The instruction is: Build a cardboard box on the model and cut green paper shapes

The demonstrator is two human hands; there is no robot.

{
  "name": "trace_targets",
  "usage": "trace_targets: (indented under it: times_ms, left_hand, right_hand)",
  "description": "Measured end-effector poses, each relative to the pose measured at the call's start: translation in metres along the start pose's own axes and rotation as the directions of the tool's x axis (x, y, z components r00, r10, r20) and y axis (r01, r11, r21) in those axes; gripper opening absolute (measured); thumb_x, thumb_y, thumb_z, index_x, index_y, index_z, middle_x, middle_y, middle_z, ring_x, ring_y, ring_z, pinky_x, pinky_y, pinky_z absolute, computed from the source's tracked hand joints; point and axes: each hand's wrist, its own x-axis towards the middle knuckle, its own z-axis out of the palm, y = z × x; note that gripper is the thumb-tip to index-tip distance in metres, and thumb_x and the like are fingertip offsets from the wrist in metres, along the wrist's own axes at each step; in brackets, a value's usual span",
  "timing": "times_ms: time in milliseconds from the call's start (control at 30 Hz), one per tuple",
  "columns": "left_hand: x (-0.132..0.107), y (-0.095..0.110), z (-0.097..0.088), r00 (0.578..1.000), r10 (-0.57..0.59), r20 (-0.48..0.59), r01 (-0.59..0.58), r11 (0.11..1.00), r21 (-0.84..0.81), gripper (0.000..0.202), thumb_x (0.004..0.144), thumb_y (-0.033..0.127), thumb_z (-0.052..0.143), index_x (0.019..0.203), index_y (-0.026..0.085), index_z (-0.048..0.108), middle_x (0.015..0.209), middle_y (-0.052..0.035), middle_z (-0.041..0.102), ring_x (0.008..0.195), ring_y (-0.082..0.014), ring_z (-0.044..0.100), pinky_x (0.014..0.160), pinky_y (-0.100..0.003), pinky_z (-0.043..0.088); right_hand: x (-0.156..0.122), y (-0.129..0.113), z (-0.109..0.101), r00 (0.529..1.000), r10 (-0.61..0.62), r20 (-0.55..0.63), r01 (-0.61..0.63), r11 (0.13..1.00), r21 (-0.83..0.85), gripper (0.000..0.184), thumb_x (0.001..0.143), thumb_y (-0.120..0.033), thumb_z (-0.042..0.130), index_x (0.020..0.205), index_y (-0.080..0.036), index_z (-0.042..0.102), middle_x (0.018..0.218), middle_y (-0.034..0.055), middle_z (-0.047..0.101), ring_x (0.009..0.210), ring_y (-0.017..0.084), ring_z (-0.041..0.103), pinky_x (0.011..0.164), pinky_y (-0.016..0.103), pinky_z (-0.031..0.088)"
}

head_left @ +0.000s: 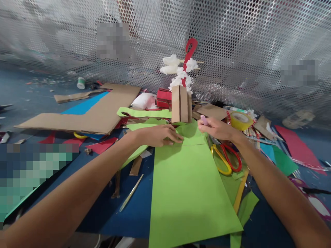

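A large light green paper sheet lies in front of me on the blue table. My left hand rests flat on the sheet's far edge, fingers stretched out and pressing it down. My right hand is closed around a small pink object, held just above the same edge. Right behind both hands stands a brown cardboard box with a red paper shape and white paper flowers sticking out of it.
Scissors with yellow and red handles lie right of the sheet. A yellow tape roll, a big cardboard piece, coloured paper scraps, a thin stick and a perforated metal screen behind surround the work spot.
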Motion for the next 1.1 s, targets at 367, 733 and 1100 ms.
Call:
trace_targets:
  times_ms: [367,733,1100]
  left_hand:
    - [0.0,0.002,-0.001,0.996,-0.077,0.035,0.077,0.997,0.013,0.04,0.105,0.022,0.061,0.14,0.032,0.075,0.152,-0.002,0.069,0.138,-0.0288,0.058,0.119,-0.043,0.042]
    - [0.001,0.008,-0.004,0.999,-0.045,0.023,0.045,0.999,0.02,0.039,0.104,0.019,0.059,0.135,0.03,0.078,0.15,-0.0042,0.07,0.135,-0.0276,0.062,0.119,-0.043,0.043]
    - [0.0,0.006,-0.003,0.998,-0.06,0.02,0.059,0.998,0.033,0.04,0.104,0.019,0.06,0.139,0.031,0.076,0.15,-0.0043,0.069,0.135,-0.0272,0.062,0.119,-0.039,0.043]
  right_hand:
    - [0.0,-0.005,0.0,0.929,0.333,0.162,-0.196,0.813,-0.548,0.02,0.108,-0.028,0.048,0.103,-0.018,0.064,0.124,0.0203,0.076,0.116,0.033,0.07,0.086,0.034,0.042]
    - [0.002,-0.001,0.006,0.952,0.254,0.172,-0.116,0.817,-0.564,0.029,0.111,-0.035,0.045,0.104,-0.018,0.067,0.109,0.0159,0.08,0.104,0.029,0.074,0.081,0.032,0.041]
    - [0.001,-0.008,0.003,0.936,0.247,0.253,-0.065,0.824,-0.563,0.03,0.11,-0.032,0.048,0.099,-0.017,0.071,0.102,0.0119,0.08,0.094,0.024,0.073,0.077,0.03,0.039]
